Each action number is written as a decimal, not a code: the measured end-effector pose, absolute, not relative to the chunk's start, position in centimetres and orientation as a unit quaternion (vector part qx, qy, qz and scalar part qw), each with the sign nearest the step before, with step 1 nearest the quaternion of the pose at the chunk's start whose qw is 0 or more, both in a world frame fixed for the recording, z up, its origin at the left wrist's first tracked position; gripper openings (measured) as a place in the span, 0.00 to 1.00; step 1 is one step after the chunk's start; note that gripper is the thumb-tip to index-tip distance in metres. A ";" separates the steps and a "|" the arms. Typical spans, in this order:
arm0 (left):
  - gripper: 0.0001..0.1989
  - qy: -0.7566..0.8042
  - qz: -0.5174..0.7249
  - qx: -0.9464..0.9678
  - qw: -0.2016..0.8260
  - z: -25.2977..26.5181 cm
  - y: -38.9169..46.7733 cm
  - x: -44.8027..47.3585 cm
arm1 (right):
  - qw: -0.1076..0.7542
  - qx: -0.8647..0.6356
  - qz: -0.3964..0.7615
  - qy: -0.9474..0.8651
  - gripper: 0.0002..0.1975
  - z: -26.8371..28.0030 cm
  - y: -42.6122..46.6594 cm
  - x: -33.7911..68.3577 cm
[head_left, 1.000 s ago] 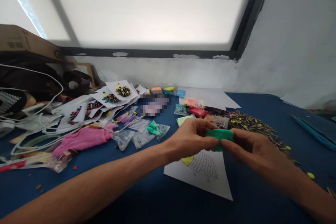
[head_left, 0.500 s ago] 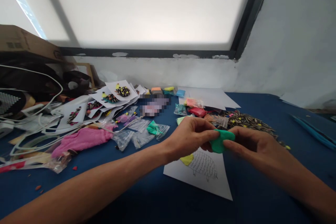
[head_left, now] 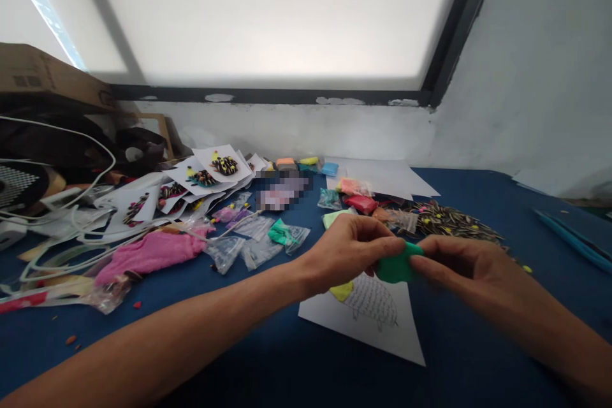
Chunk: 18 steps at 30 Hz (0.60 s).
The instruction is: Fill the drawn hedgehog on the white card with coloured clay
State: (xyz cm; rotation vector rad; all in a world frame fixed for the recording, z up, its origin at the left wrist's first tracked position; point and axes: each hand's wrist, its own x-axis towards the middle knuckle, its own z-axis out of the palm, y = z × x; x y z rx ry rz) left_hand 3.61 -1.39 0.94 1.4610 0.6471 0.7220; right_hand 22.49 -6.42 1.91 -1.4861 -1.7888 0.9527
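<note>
A flattened piece of green modelling clay (head_left: 396, 266) is pinched between both hands above the paper. My left hand (head_left: 351, 248) grips its left side with thumb and fingers. My right hand (head_left: 459, 264) pinches its right edge between thumb and forefinger. Beneath them on the blue table lies a white sheet (head_left: 377, 338) with a drawn animal body full of short pen strokes. Yellow clay (head_left: 342, 292) covers the head end of the drawing, partly hidden by my left hand.
A pile of striped sunflower seeds (head_left: 452, 223) lies behind my right hand. Bagged clay, including a red pack (head_left: 361, 204), sits at the back. On the left are a pink cloth-like piece (head_left: 153, 255), white cables and finished seed pictures (head_left: 224, 164).
The green clay has turned and shows a wider, flatter face lower down. Both hands keep nearly the same place, with the fingers slightly shifted on it.
</note>
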 end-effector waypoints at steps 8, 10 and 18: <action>0.10 0.292 0.295 0.645 0.642 1.0 -1.3 3.7 | 0.335 -0.564 0.332 -0.677 0.13 2.3 -6.5 22.4; 0.10 0.297 0.288 0.649 0.639 1.0 -1.3 3.7 | 0.353 -0.559 0.313 -0.682 0.14 2.2 -6.4 22.3; 0.13 0.298 0.269 0.670 0.624 1.2 -1.4 3.4 | 0.355 -0.552 0.338 -0.675 0.15 1.9 -6.4 22.2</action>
